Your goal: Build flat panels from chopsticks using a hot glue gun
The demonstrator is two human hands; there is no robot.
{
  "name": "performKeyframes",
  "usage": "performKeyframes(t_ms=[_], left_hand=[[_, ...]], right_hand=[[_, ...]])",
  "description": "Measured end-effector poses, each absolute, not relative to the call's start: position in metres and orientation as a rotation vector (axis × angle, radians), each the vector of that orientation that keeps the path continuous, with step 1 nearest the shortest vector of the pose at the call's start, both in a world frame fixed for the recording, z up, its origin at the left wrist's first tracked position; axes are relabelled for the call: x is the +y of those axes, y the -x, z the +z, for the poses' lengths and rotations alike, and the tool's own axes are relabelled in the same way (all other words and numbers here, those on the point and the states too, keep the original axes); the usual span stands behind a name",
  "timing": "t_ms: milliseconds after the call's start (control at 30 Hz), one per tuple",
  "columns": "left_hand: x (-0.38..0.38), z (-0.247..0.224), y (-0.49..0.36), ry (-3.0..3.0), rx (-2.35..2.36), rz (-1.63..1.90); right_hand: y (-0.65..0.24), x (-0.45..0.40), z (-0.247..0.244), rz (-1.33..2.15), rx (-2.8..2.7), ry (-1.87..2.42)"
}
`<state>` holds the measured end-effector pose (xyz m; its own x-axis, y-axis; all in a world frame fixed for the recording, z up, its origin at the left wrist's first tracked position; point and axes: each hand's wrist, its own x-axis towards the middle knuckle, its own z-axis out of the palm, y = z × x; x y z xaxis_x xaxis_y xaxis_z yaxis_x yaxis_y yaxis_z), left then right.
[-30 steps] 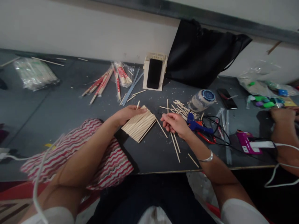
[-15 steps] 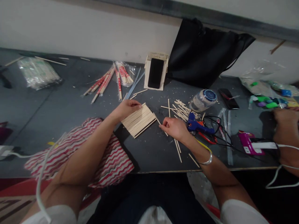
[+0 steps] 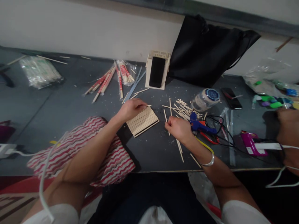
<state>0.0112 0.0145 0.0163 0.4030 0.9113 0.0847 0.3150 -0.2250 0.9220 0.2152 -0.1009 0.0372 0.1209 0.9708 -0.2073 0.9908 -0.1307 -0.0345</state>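
Note:
A square panel of pale sticks lies on the dark table, with one stick apart from the rest by a narrow gap near its lower right edge. Over the panel's upper left edge is my left hand, fingers pinched at a short piece of pale stick. To the panel's right, my right hand pinches a thin stick, which slants upward from the fingertips. Beyond that hand lies a loose heap of cut sticks. A blue glue gun rests just right of my right wrist.
Behind the panel, a black phone leans on a stick-built stand. A clear jar, a black bag and cables are to the right. Striped cloth lies left. Another person's arm is at the far right.
My left hand has shifted slightly right, and a short stick end now shows at its fingertips. The stick at my right hand stands more upright. The whole view has shifted slightly.

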Motion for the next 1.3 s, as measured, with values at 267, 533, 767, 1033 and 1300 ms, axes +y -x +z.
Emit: performKeyframes(t_ms=[267,533,767,1033,1300], left_hand=[[0.01,0.024,0.001,-2.135,1.501,0.496],[0.009,0.018,0.007,-2.09,1.465,0.413],[0.007,0.013,-0.002,-2.417,1.397,0.187],[0.006,-0.001,-0.016,-2.458,1.243,0.444],[0.01,-0.011,-0.021,-2.422,1.144,0.607]], right_hand=[[-0.218,-0.102,0.035,-0.318,2.233,-2.28],[-0.211,-0.111,0.015,-0.485,2.816,-1.8],[-0.212,-0.113,0.005,-0.181,3.074,-1.54],[-0.211,-0.115,0.004,-0.091,3.223,-1.307],[-0.193,-0.114,0.005,-0.034,3.237,-1.247]])
